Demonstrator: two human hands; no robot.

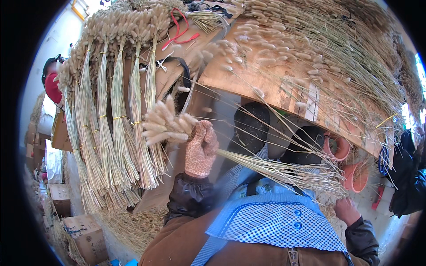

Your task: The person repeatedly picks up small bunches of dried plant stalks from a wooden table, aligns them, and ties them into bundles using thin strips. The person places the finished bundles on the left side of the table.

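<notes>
My left hand (201, 151), in a patterned glove, grips a bunch of bunny tail grass (169, 124) just below its fluffy heads. The heads point left, and the bare stems (279, 168) fan out rightward above my lap. My right hand (347, 210) is ungloved, with fingers curled, just below the stem ends. Whether it holds anything is hidden. Tied bundles of the same grass (118, 96) lie side by side on the left, heads at the far end, bound with yellow ties. Several loose stems stretch from the wooden board across my knees.
Loose grass (332, 50) covers much of the wooden board (229, 74) ahead. A red ribbon (179, 33) lies near its far left. Terracotta-coloured pots (356, 178) sit at the right under the board. Cardboard boxes (87, 237) stand lower left; another person (52, 81) is at far left.
</notes>
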